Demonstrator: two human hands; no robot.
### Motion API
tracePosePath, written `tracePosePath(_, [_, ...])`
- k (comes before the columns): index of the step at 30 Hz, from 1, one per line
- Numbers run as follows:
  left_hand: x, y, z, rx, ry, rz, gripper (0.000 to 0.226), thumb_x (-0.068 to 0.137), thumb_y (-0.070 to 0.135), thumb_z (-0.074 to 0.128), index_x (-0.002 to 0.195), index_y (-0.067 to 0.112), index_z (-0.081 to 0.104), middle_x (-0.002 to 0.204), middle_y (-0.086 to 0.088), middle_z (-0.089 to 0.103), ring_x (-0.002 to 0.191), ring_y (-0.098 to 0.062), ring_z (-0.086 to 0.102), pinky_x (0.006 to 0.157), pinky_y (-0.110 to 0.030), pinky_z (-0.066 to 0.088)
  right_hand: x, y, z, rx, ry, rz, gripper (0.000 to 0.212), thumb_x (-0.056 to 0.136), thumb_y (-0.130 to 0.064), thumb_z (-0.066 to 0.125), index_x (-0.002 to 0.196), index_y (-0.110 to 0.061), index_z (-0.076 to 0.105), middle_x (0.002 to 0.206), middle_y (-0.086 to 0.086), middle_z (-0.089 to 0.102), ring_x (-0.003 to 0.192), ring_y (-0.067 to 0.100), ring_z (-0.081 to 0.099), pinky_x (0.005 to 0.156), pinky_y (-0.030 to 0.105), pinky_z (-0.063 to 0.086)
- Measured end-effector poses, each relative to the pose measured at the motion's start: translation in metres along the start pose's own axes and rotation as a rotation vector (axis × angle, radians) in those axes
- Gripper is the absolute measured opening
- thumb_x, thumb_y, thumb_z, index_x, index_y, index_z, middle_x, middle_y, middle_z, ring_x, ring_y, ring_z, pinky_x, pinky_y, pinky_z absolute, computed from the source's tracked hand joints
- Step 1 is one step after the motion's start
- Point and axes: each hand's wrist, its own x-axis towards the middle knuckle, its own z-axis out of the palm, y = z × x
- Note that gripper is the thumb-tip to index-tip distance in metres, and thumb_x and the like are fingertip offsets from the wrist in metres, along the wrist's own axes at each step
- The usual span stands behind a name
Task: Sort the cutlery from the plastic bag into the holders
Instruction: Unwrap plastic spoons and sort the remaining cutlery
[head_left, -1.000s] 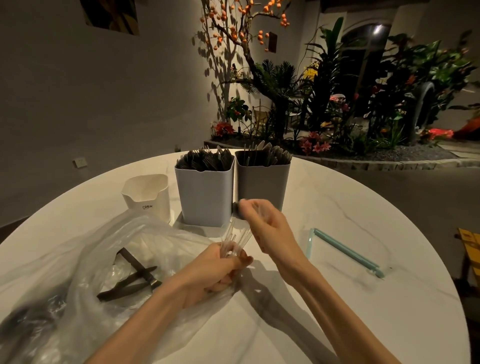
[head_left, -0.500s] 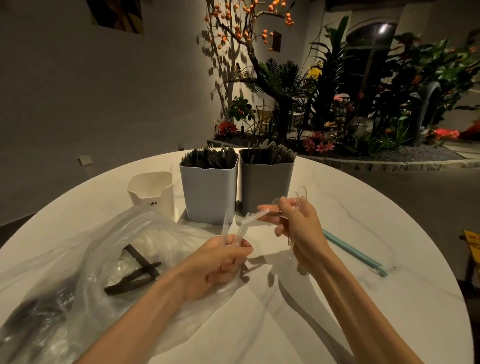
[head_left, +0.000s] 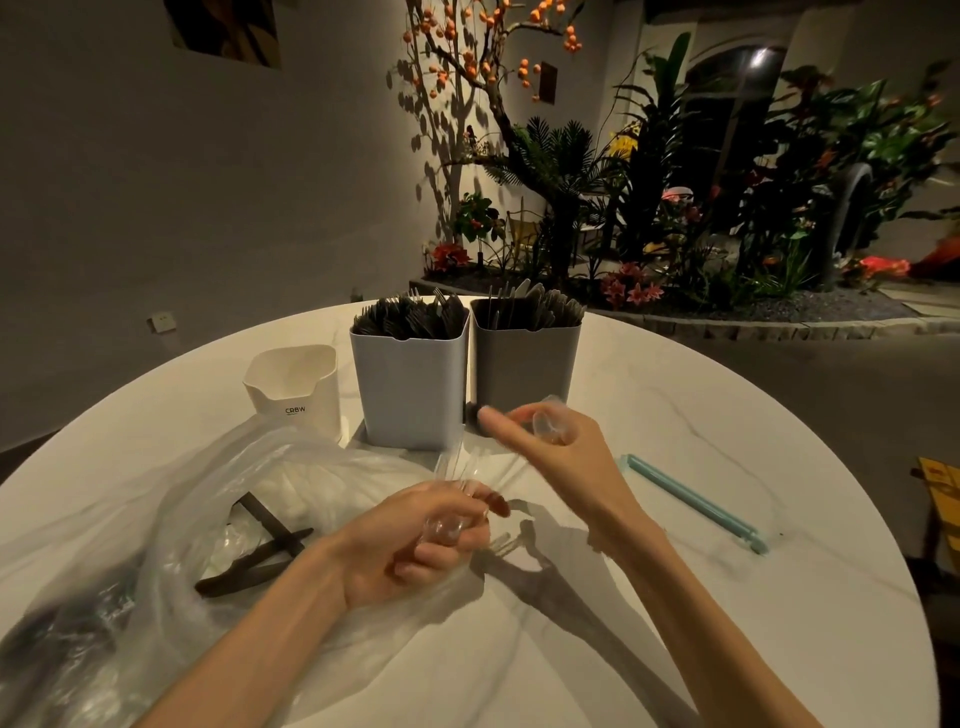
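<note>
My left hand (head_left: 415, 545) grips a bunch of clear plastic cutlery (head_left: 457, 470) over the edge of the crumpled plastic bag (head_left: 130, 545). My right hand (head_left: 556, 452) holds clear plastic spoons (head_left: 548, 423) in its palm, index finger stretched left, just in front of the grey holder (head_left: 524, 364). Dark cutlery (head_left: 260, 551) lies inside the bag. The grey holder and the pale blue holder (head_left: 410, 384) are full of dark cutlery. A white holder (head_left: 296, 384) stands to their left.
A round white marble table (head_left: 675, 597) carries everything. A light blue bag clip (head_left: 691, 501) lies to the right of my right hand. Beyond the table's far edge are a wall and a bed of plants.
My right hand pulled clear spoons out of the bunch to the right, then swung back left toward the bunch. My left hand stayed over the bag.
</note>
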Motion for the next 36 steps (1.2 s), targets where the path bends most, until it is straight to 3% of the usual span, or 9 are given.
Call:
tracePosePath(3, [-0.002,0.001,0.003,0.001,-0.076,-0.002,0.007,0.098,0.017,0.06,0.091,0.015,0.06,0.073,-0.003,0.038,0.044,-0.004,0.024,0.032,-0.014,0.019,0.0,0.006,0.004,-0.143,0.129,-0.086,0.07,0.064,-0.087,0.06,0.075,-0.019,0.066,0.07,-0.003,0.064,0.068,0.009,0.06,0.066,0.026,0.051])
tracePosePath(6, [-0.004,0.003,0.006,0.008,-0.084,0.032,0.005,0.097,0.015,0.061,0.096,0.011,0.058,0.07,-0.002,0.036,0.042,-0.004,0.026,0.031,-0.013,0.021,0.0,0.004,0.002,-0.169,0.189,-0.059,0.06,0.068,-0.084,0.052,0.075,-0.025,0.063,0.074,-0.009,0.063,0.074,0.012,0.061,0.067,0.02,0.046])
tracePosePath(11, [-0.01,0.003,0.015,0.178,-0.086,0.003,0.016,0.095,0.002,0.061,0.109,0.003,0.068,0.062,-0.007,0.042,0.04,-0.008,0.035,0.036,-0.015,0.03,-0.009,-0.001,0.012,0.028,0.022,-0.313,0.032,0.087,-0.057,0.063,0.093,-0.027,0.072,0.083,-0.013,0.07,0.08,0.01,0.066,0.066,0.018,0.053])
tracePosePath(14, [-0.011,0.003,0.016,0.194,-0.095,-0.067,0.019,0.092,-0.003,0.062,0.111,-0.001,0.061,0.055,-0.004,0.041,0.04,-0.008,0.036,0.037,-0.017,0.034,-0.017,-0.002,0.022,0.02,-0.111,-0.346,0.036,0.092,-0.057,0.06,0.092,-0.024,0.074,0.082,-0.007,0.072,0.073,0.012,0.066,0.07,0.026,0.054])
tracePosePath(16, [-0.012,0.001,0.015,0.248,-0.061,-0.113,0.021,0.084,-0.001,0.07,0.104,0.004,0.063,0.052,-0.004,0.036,0.039,-0.01,0.033,0.037,-0.019,0.027,-0.022,-0.001,0.029,-0.001,-0.152,-0.341,0.043,0.094,-0.057,0.057,0.081,-0.018,0.071,0.072,-0.008,0.069,0.064,0.006,0.062,0.065,0.02,0.049])
tracePosePath(22, [-0.011,0.005,0.014,0.167,-0.096,-0.112,0.021,0.093,-0.008,0.056,0.099,0.003,0.073,0.049,0.002,0.033,0.033,-0.003,0.03,0.033,-0.016,0.022,-0.013,-0.003,0.023,0.03,0.115,-0.26,0.049,0.095,-0.056,0.055,0.075,-0.015,0.07,0.068,-0.005,0.065,0.064,0.009,0.055,0.062,0.016,0.044])
tracePosePath(28, [-0.013,0.002,0.014,0.271,-0.05,-0.158,0.011,0.088,0.002,0.069,0.098,0.004,0.074,0.049,-0.003,0.033,0.037,-0.01,0.035,0.042,-0.022,0.03,-0.022,-0.005,0.034,0.087,-0.195,-0.217,0.046,0.104,-0.038,0.05,0.065,-0.014,0.051,0.058,-0.008,0.045,0.055,0.003,0.041,0.057,0.016,0.037])
tracePosePath(31, [-0.012,0.003,0.013,0.302,-0.035,-0.144,0.026,0.092,0.004,0.065,0.117,0.0,0.071,0.047,-0.002,0.034,0.038,-0.009,0.035,0.044,-0.022,0.031,-0.02,-0.003,0.034,0.059,-0.174,-0.229,0.037,0.103,-0.032,0.05,0.072,-0.013,0.056,0.066,-0.003,0.051,0.064,0.003,0.046,0.066,0.021,0.043])
tracePosePath(36, [-0.014,0.004,0.022,0.234,0.017,-0.08,0.021,0.093,-0.008,0.057,0.113,-0.005,0.061,0.045,-0.003,0.046,0.034,-0.008,0.034,0.039,-0.021,0.039,-0.017,-0.002,0.031,0.0,-0.26,-0.165,0.031,0.102,-0.031,0.048,0.083,-0.016,0.068,0.084,-0.014,0.061,0.081,0.004,0.059,0.073,0.016,0.048])
